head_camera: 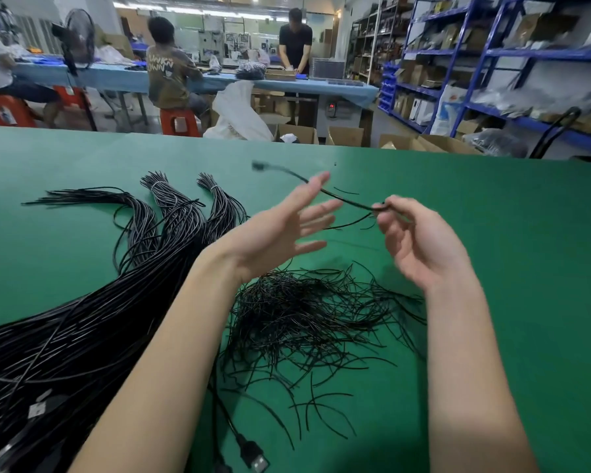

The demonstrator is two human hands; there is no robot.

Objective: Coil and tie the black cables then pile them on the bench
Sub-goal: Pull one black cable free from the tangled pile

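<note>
Blur and cut-offs

The cable's far plug [260,165] is blurring at upper centre; the cable bundle [82,322] is running off the left edge.

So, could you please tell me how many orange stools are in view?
3: one at the far left, one right of it behind the fan stand, one under the seated person. Others may be hidden.

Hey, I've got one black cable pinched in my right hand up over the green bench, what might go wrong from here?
1. The cable is held only by the right hand at one spot; the left hand is open, so its blurred free end may whip about or slip loose.
2. The loose pile of ties lies right beneath; a sagging cable might snag it.
3. The big cable bundle beside your left arm may get dragged along.
</note>
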